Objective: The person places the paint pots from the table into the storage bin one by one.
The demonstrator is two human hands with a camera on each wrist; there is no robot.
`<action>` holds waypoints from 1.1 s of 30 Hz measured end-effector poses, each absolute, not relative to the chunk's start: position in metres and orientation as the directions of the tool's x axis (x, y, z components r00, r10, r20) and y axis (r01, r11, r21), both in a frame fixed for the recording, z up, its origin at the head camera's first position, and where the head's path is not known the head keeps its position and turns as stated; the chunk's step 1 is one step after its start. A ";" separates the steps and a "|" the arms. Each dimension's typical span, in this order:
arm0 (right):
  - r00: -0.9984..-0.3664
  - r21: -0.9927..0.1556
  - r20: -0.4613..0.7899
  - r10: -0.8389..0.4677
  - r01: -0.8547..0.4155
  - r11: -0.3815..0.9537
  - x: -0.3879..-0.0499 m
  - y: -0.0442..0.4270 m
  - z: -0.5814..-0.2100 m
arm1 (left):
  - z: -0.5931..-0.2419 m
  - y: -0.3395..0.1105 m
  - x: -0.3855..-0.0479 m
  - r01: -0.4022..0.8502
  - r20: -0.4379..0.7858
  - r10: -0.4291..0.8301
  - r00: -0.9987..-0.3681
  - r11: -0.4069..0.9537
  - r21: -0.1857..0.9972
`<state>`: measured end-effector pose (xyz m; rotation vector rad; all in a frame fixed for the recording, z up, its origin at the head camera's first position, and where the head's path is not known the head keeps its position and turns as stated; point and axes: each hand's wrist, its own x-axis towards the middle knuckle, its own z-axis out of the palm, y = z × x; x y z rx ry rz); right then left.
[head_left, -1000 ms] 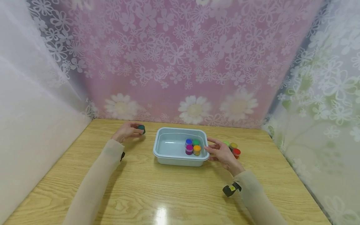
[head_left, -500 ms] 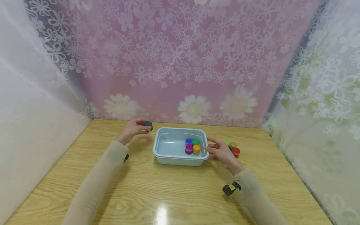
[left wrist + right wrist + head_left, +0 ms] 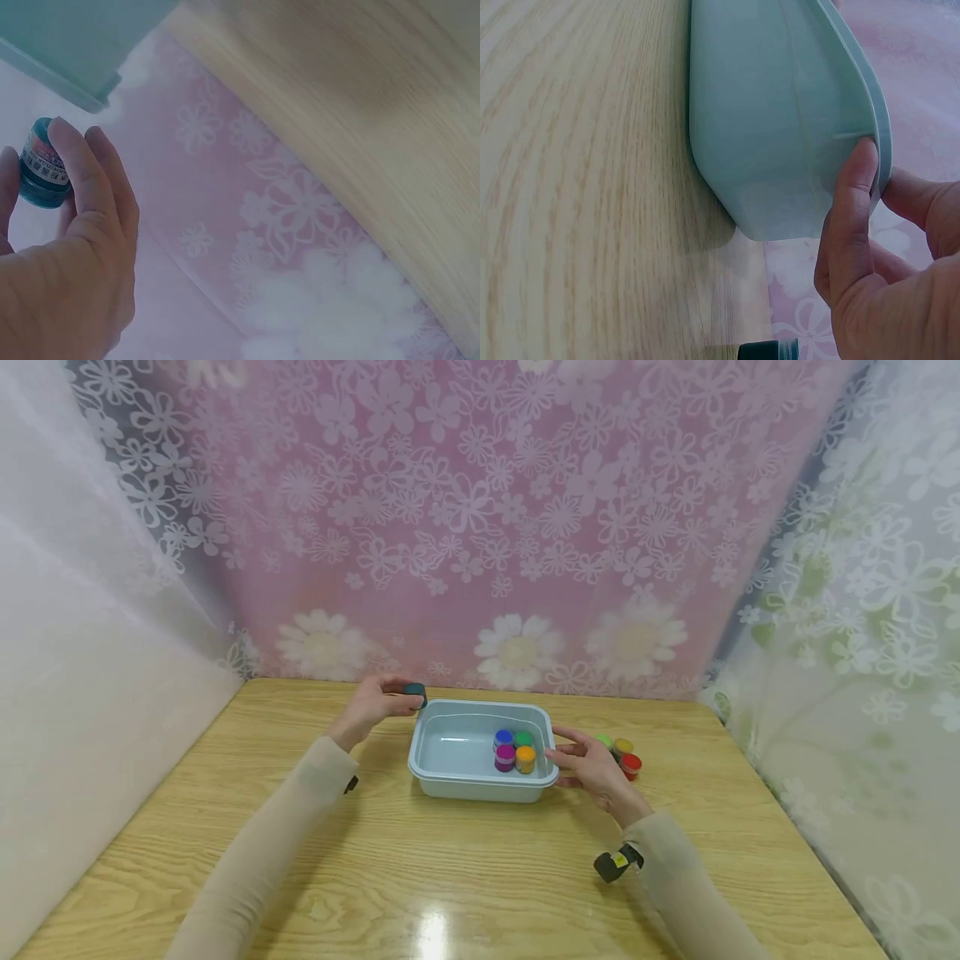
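Note:
A light blue-grey basin (image 3: 450,789) stands on the table with several small paint jars inside its right part, among them a purple jar (image 3: 505,758) and an orange jar (image 3: 526,760). My left hand (image 3: 372,706) pinches a dark teal jar (image 3: 416,694) just beyond the basin's back left corner. The left wrist view shows the labelled teal jar (image 3: 45,165) between thumb and fingers of the left hand (image 3: 75,247). My right hand (image 3: 596,768) grips the basin's right rim; in the right wrist view its fingers (image 3: 851,217) lie along the basin wall (image 3: 772,150), thumb over the rim.
On the table right of the basin, partly behind my right hand, are several more jars: a red jar (image 3: 631,766), a yellow jar (image 3: 622,748) and a light green one. A flowered pink curtain (image 3: 465,527) hangs along the table's back edge.
My left hand has moved right with the teal jar, from left of the basin up to its back left corner. The right hand and basin have stayed in place.

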<state>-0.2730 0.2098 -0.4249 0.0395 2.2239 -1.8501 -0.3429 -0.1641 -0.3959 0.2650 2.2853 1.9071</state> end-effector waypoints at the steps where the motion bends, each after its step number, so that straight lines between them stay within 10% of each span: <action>1: -0.969 -0.965 -0.206 -0.139 0.178 0.192 -0.273 0.210 -0.425 | -0.397 -0.162 -0.342 0.040 0.000 0.232 -0.973 0.168 0.985; 33: -0.968 -0.967 -0.211 -0.138 0.185 0.175 -0.272 0.211 -0.426 | -0.408 -0.086 -0.330 0.108 -0.009 0.356 -0.935 0.309 0.945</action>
